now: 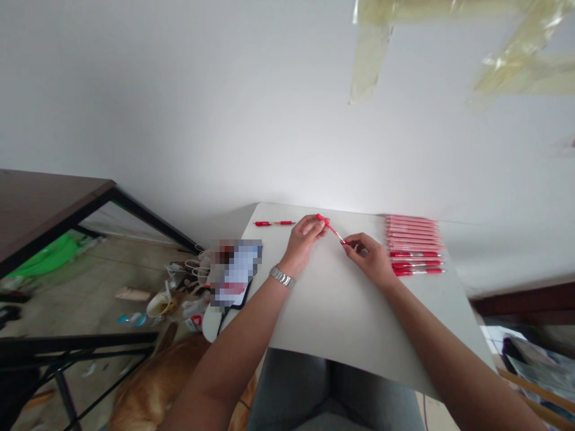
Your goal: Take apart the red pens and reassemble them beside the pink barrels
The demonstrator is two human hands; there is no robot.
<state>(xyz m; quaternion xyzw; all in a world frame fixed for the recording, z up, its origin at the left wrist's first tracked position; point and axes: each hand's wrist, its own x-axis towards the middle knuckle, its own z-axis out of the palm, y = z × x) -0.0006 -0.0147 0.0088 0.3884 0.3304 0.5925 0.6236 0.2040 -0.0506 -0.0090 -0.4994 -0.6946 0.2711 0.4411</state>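
Above the white table (pixel 323 311), both hands grip a slim red pen (pixel 333 229) held at a slant. My left hand (pixel 306 236), with a metal watch on its wrist, pinches the upper red end. The lower, darker red end sits between thumb and fingertips of my right hand (pixel 367 254). A thin pale stretch shows between the two grips; whether the pen's parts are joined or separate I cannot tell. Another red pen (pixel 274 223) lies left of my left hand. To the right of my right hand lies a row of pink and red pens (pixel 413 236), side by side.
A phone (pixel 238 272) with a blurred screen lies at the table's left edge, a cable below it. A brown dog (pixel 157 383) lies on the floor at lower left, near a cup (pixel 158 305) and clutter. A dark-framed desk (pixel 54 206) stands left; the wall rises behind.
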